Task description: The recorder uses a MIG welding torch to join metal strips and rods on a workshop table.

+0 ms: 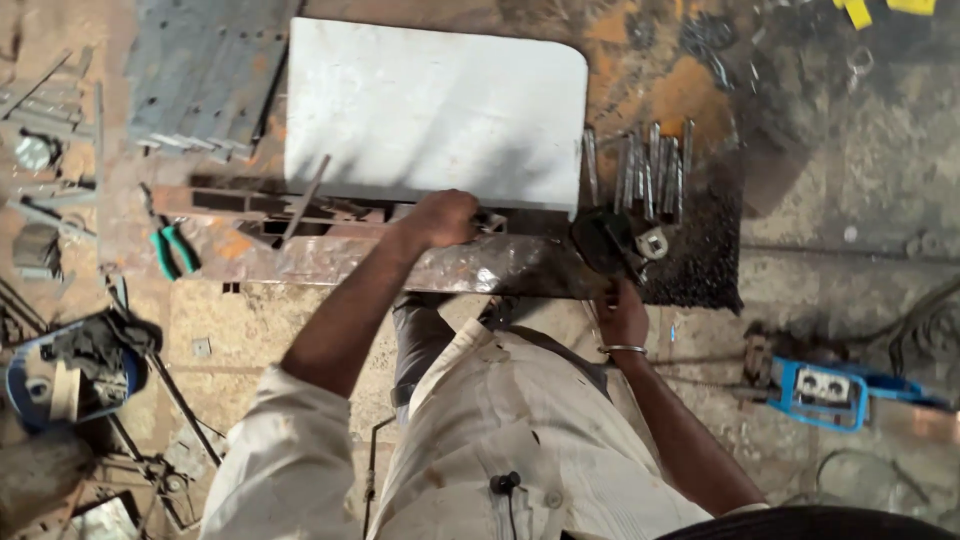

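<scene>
1. Rusty steel first: the left hand (445, 218) is a closed fist pressed on the far edge of the long bar (400, 262). A small dark piece pokes out by the knuckles, and I cannot tell what it is.
2. Right hand (622, 315), bangle on the wrist, is wrapped around the handle of the dark grinder (608, 243). Its disc sits at the bar's right end, just right of the left fist.
3. My read: this is the brace-and-line-up stage, with one hand pinning the bar and the other bringing the tool to it. I see no sparks.
4. A pass of the disc would call for a firm hold from the left fist, a steady two-point stance and fingers well clear of the disc.
5. Beyond both hands lies a white sheet (435, 110), plain and round-cornered. Beyond the grinder is a row of short metal rods (640, 165).
6. Left of the left arm lie green-handled pliers (172, 250), with grey drilled plates (200, 70) further out.
7. Right of the right hand sits a blue box (825, 390) with a pale face.
8. Yellow scraps (885, 8) lie far beyond. No label or sign is clear enough to tell.
</scene>
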